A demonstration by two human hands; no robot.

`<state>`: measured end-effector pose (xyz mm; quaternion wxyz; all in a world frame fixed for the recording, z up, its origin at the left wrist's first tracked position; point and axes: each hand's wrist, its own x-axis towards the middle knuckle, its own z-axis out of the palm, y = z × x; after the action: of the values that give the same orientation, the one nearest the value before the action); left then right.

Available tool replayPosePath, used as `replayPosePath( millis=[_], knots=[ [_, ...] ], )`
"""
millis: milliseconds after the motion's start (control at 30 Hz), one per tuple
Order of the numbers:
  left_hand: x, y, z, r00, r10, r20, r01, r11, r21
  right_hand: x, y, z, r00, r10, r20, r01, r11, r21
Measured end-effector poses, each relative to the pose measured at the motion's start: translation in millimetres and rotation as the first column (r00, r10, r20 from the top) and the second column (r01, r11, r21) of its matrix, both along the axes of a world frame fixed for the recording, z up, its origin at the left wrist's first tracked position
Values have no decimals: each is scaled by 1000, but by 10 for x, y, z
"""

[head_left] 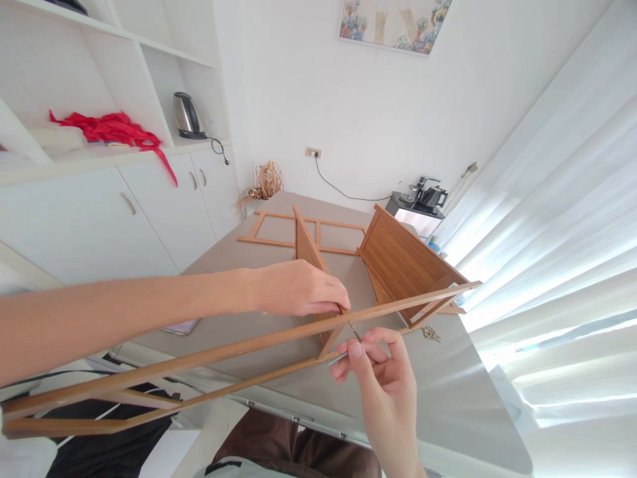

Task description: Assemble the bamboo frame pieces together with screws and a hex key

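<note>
My left hand (308,290) is closed on the end of an upright wooden shelf board (308,249), close to a long wooden side frame (233,350). The frame slants across my front, its near end at lower left over the table's edge. In my right hand (385,372), fingers pinch a thin bent metal hex key (336,359). The key's tip meets a small screw (352,326) at the frame's rail, beside the board's end. How deep the screw sits I cannot tell. A wider wooden panel (405,259) stands at the frame's far end.
Several loose screws (430,334) lie on the grey table (448,378) at right. Another ladder-like wooden frame (269,240) lies flat at the back. Beyond the table are a small black stand with a kettle (432,196) and white curtains (562,199). White cabinets (89,212) line the left.
</note>
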<state>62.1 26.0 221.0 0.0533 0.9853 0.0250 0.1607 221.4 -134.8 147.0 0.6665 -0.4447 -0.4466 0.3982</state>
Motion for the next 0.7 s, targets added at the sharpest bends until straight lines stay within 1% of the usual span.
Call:
replayPosePath(
  millis=[67, 100, 200, 267, 333, 367, 433, 500, 600, 700],
  knots=[
    [0, 1, -3, 1000, -2, 0, 2, 1000, -1, 20, -36, -59, 978, -108, 176, 97, 993, 73],
    [0, 1, -4, 1000, -3, 1, 3, 1000, -3, 43, -51, -87, 947, -165, 277, 136, 983, 121],
    [0, 0, -3, 1000, -6, 9, 6, 1000, -12, 165, -76, -126, 781, -298, 549, 187, 950, 250],
    [1, -1, 3, 1000, -8, 11, 8, 1000, -21, 270, -72, -100, 677, -341, 653, 194, 938, 289],
    [1, 0, 7, 1000, -10, 8, 11, 999, -32, 375, -54, -41, 585, -386, 713, 171, 919, 356],
    [1, 1, 8, 1000, -11, 5, 11, 999, -39, 425, -39, -7, 539, -410, 736, 140, 905, 402],
    [0, 6, 4, 1000, -13, -3, 13, 998, -54, 513, -2, 57, 452, -461, 764, 43, 866, 497],
    [-1, 13, -8, 1000, -14, -11, 13, 997, -73, 585, 41, 106, 395, -497, 772, -53, 827, 560],
    [-1, 19, -27, 1000, -14, -16, 12, 993, -117, 655, 94, 141, 357, -514, 780, -130, 800, 586],
    [7, 12, -26, 1000, -8, -18, 5, 982, -187, 679, 105, 131, 377, -510, 773, -152, 789, 595]
  ],
)
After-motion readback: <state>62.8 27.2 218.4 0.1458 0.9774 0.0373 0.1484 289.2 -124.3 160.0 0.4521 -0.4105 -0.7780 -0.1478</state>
